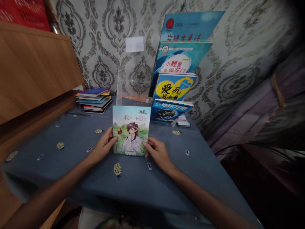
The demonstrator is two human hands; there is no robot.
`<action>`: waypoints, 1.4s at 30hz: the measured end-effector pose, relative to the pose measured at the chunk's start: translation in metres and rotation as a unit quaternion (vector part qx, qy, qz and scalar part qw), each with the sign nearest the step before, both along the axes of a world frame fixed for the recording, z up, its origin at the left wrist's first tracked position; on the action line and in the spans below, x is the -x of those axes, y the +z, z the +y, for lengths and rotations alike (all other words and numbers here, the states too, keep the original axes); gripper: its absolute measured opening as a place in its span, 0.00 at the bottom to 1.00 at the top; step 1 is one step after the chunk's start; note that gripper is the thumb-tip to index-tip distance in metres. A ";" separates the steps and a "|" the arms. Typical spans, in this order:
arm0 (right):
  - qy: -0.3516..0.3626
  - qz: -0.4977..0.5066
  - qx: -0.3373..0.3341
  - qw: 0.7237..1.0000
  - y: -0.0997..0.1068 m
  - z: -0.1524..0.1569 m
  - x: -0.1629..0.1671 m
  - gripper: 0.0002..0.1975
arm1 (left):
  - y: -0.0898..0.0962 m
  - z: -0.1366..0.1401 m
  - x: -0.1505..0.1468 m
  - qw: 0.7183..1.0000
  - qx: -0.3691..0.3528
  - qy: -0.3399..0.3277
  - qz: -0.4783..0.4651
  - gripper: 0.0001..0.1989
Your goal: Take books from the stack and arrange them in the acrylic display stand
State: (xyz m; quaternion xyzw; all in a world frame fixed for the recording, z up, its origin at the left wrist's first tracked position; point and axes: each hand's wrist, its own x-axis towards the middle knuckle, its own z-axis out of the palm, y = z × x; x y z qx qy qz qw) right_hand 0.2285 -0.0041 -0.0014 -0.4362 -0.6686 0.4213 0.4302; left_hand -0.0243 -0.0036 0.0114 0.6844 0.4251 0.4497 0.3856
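Observation:
Between my two hands a thin paperback book (130, 140) is held up with its front cover facing me. The cover shows a drawn figure in a green field, a red butterfly and Chinese lettering. My left hand (106, 143) grips its lower left edge, thumb on the front. At the lower right edge, my right hand (157, 151) pinches it the same way, with fingers behind. Right behind the book stands a clear acrylic rack (120, 86) with a blank white label (134, 44) on top. To its right, several books (175, 87) stand in stepped tiers, covers forward.
A blue cloth with pineapple prints covers the table (76, 165). A stack of books (94, 100) lies at the back left, near a wooden cabinet (35, 63). A red basket (23, 14) sits on the cabinet. Purple curtain (250, 108) hangs at right.

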 end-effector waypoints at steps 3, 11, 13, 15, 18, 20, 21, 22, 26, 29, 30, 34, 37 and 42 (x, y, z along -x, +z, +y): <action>-0.022 -0.081 0.029 0.996 0.002 0.002 -0.002 0.15 | -0.002 0.004 0.009 0.986 0.036 0.024 0.158 0.28; -0.055 -0.283 -0.048 0.956 -0.006 0.001 -0.001 0.15 | 0.007 0.001 0.003 0.868 0.011 0.076 0.490 0.21; -0.053 -0.304 -0.059 0.949 -0.006 0.001 -0.001 0.15 | 0.006 0.002 0.000 0.852 -0.031 0.087 0.516 0.18; -0.054 -0.332 -0.070 0.939 -0.006 0.000 -0.001 0.14 | 0.003 0.006 -0.002 0.839 -0.089 0.088 0.530 0.16; -0.051 -0.383 -0.091 0.918 -0.005 -0.003 0.000 0.12 | -0.008 0.018 0.001 0.840 -0.143 0.081 0.517 0.17; -0.050 -0.407 -0.132 0.903 -0.003 -0.005 0.001 0.10 | -0.016 0.029 0.005 0.850 -0.152 0.078 0.498 0.18; -0.049 -0.413 -0.161 0.895 -0.003 -0.005 0.001 0.10 | -0.020 0.035 0.006 0.854 -0.153 0.076 0.491 0.19; -0.046 -0.417 -0.193 0.887 -0.002 -0.004 0.002 0.10 | -0.024 0.040 0.008 0.856 -0.154 0.073 0.487 0.20; 0.014 -0.397 -0.279 0.874 -0.002 0.001 0.009 0.13 | -0.032 0.060 0.007 0.866 -0.162 0.060 0.470 0.21; 0.085 -0.362 -0.294 0.880 -0.004 0.008 0.019 0.17 | -0.033 0.071 0.003 0.867 -0.171 0.053 0.465 0.20; 0.106 -0.358 -0.292 0.881 -0.005 0.011 0.023 0.18 | -0.033 0.075 0.002 0.865 -0.175 0.050 0.467 0.20; 0.166 -0.378 -0.279 0.867 -0.005 0.022 0.040 0.22 | -0.036 0.086 -0.001 0.867 -0.197 0.039 0.457 0.21; 0.189 -0.384 -0.275 0.861 -0.004 0.030 0.052 0.23 | -0.042 0.093 0.004 0.876 -0.211 0.035 0.432 0.21; 0.192 -0.382 -0.276 0.861 -0.009 0.047 0.063 0.23 | -0.047 0.099 0.015 0.900 -0.215 0.019 0.379 0.26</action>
